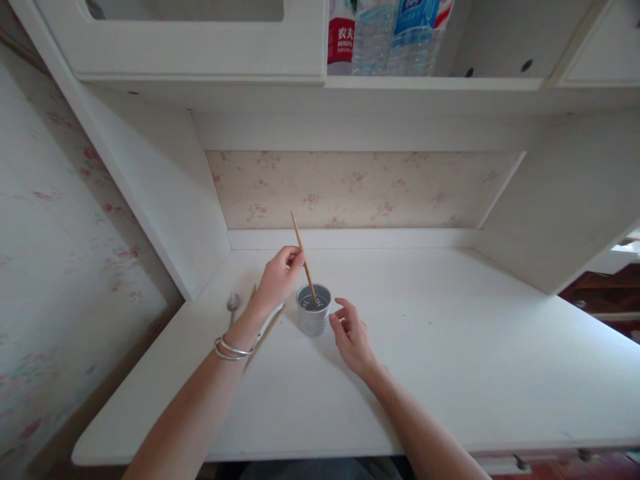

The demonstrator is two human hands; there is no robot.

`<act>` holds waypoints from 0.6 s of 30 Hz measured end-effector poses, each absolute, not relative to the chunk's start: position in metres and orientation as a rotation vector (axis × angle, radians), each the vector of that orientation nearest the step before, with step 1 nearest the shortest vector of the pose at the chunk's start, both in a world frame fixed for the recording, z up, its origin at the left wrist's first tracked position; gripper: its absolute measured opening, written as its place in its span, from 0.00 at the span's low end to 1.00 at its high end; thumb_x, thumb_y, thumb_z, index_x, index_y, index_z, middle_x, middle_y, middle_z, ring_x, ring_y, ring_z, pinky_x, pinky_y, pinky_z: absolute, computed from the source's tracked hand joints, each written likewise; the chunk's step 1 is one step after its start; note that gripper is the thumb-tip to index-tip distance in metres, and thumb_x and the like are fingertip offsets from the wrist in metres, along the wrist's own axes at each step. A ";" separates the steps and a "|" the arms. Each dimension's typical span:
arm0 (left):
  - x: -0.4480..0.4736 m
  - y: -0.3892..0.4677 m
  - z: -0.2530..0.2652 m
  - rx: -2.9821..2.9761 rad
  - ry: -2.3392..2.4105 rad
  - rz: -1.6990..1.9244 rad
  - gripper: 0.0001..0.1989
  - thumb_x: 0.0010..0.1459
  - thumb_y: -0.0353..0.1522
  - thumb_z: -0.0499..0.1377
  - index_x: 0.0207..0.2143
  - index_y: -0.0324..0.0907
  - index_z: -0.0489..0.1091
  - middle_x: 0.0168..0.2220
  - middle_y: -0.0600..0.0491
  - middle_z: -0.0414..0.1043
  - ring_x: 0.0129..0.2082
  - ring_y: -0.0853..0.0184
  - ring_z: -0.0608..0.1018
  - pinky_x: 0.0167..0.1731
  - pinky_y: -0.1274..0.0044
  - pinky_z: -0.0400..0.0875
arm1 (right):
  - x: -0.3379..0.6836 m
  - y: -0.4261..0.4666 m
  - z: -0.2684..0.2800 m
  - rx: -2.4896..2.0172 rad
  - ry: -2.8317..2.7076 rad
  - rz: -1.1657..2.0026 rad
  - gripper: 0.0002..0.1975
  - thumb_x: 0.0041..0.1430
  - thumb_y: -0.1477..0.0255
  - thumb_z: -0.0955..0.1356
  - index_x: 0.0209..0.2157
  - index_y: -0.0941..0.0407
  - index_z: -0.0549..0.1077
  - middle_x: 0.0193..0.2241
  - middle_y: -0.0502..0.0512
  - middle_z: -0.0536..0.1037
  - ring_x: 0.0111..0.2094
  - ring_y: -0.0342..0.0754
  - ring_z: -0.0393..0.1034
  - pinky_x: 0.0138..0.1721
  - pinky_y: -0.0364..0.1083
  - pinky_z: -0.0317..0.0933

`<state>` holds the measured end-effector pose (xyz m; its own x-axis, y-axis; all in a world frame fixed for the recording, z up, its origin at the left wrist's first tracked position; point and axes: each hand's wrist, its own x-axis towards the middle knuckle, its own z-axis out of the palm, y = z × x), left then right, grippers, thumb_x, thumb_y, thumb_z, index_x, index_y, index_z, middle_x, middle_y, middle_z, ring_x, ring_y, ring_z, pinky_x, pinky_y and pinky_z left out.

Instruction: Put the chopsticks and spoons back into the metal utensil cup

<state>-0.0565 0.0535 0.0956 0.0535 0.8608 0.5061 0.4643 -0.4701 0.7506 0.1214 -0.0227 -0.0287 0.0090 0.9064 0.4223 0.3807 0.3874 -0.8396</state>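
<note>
A wooden chopstick (pixel 309 275) leans with its lower end inside a grey metal utensil holder (pixel 313 322) that has small holes in its base and side. My left hand (pixel 283 272) pinches the chopstick around its middle, above the holder's rim. On the right of the holder, my right hand (pixel 351 335) is curved with thumb and fingers apart, close to its wall and holding nothing. Left of the holder, partly under my left forearm, lie another chopstick (pixel 270 327), a metal spoon (pixel 233 303) and a pale utensil that is mostly hidden.
The white desk (pixel 450 373) runs wide to the right. Side panels and a floral back wall (pixel 345 190) enclose it. Overhead, a shelf holds several plastic bottles (pixel 373 40) beside a cabinet door (pixel 200 50).
</note>
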 end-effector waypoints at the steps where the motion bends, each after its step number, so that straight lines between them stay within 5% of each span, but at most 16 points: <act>1: -0.054 0.055 0.089 1.972 1.353 1.349 0.14 0.61 0.41 0.53 0.40 0.40 0.70 0.36 0.50 0.76 0.36 0.66 0.77 0.40 0.75 0.69 | 0.122 -0.023 -0.028 -1.179 -1.575 0.609 0.18 0.66 0.62 0.60 0.55 0.54 0.60 0.32 0.50 0.73 0.19 0.39 0.64 0.20 0.39 0.59; 12: -0.050 0.058 0.038 2.016 1.411 1.121 0.15 0.59 0.41 0.54 0.35 0.40 0.74 0.37 0.48 0.76 0.36 0.64 0.76 0.40 0.73 0.70 | 0.123 -0.023 -0.027 -1.180 -1.601 0.592 0.18 0.66 0.63 0.60 0.55 0.54 0.60 0.32 0.51 0.74 0.20 0.40 0.66 0.21 0.39 0.59; 18: -0.051 0.063 0.030 1.894 1.373 1.158 0.16 0.59 0.40 0.56 0.44 0.40 0.72 0.41 0.47 0.76 0.36 0.65 0.76 0.40 0.73 0.71 | 0.122 -0.022 -0.028 -1.177 -1.584 0.584 0.18 0.66 0.63 0.60 0.54 0.54 0.61 0.32 0.50 0.74 0.19 0.39 0.65 0.20 0.39 0.59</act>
